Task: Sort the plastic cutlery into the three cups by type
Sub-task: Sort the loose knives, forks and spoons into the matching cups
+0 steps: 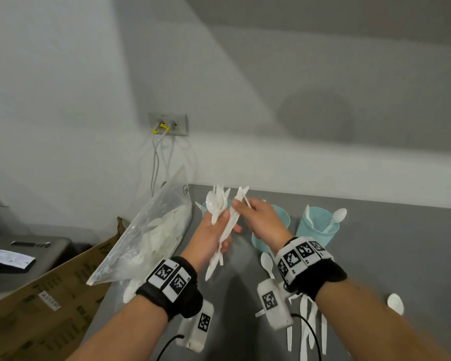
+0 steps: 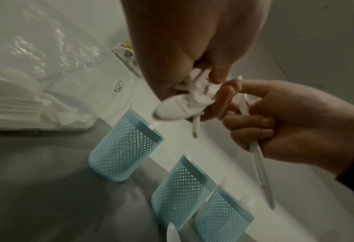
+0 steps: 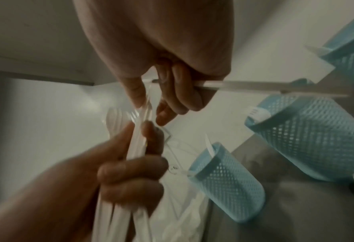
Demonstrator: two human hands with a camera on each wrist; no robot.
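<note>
My left hand [image 1: 220, 231] is raised over the grey table [image 1: 375, 256] and grips a bundle of white plastic cutlery [image 1: 219, 204] with spoons, forks and knives mixed. My right hand [image 1: 241, 205] pinches one piece of that bundle between thumb and forefinger [image 3: 136, 98], while its curled fingers hold a separate white handle [image 3: 244, 86]. Three teal mesh cups stand behind the hands: the left cup [image 2: 124, 147], the middle cup [image 1: 274, 225] and the right cup [image 1: 320, 225], which holds spoons. The left cup is mostly hidden in the head view.
A clear plastic bag [image 1: 151, 230] of more white cutlery leans at the table's left edge beside a cardboard box [image 1: 44, 303]. Loose spoons [image 1: 267, 264] and other pieces [image 1: 307, 324] lie on the table under my right forearm. A wall stands right behind the cups.
</note>
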